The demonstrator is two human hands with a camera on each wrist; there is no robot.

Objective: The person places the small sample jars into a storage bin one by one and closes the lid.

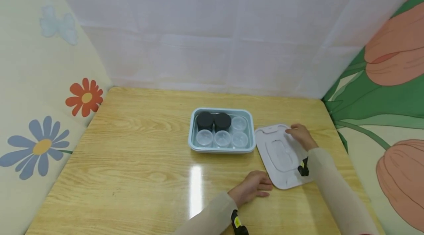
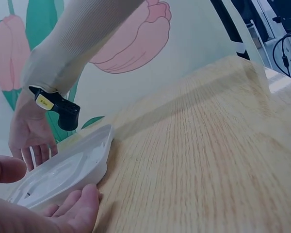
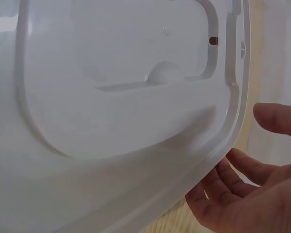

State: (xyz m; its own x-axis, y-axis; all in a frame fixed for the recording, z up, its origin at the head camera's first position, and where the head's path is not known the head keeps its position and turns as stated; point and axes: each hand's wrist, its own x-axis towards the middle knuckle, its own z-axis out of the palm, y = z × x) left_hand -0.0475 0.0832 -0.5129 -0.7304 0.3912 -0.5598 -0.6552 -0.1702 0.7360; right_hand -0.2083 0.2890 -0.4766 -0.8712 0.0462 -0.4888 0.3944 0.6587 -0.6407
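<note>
A white plastic lid (image 1: 281, 154) with a recessed middle lies on the table, right of a light blue container (image 1: 222, 150). My left hand (image 1: 253, 187) is at the lid's near left edge. Its fingers (image 2: 85, 204) are extended against or just beside the rim, with the thumb apart. At the far right corner is my right hand (image 1: 301, 135). In the right wrist view, its fingers (image 3: 218, 187) reach to the rim, and their tips are partly hidden behind it. The thumb (image 3: 276, 118) stands off the lid.
Two black-capped jars (image 1: 213, 120) and several clear round cups (image 1: 222, 138) sit in the container. Under everything is a wood-grain table (image 1: 132, 161). A white cloth (image 1: 198, 43) hangs behind it, with flower-patterned panels (image 1: 391, 91) on both sides.
</note>
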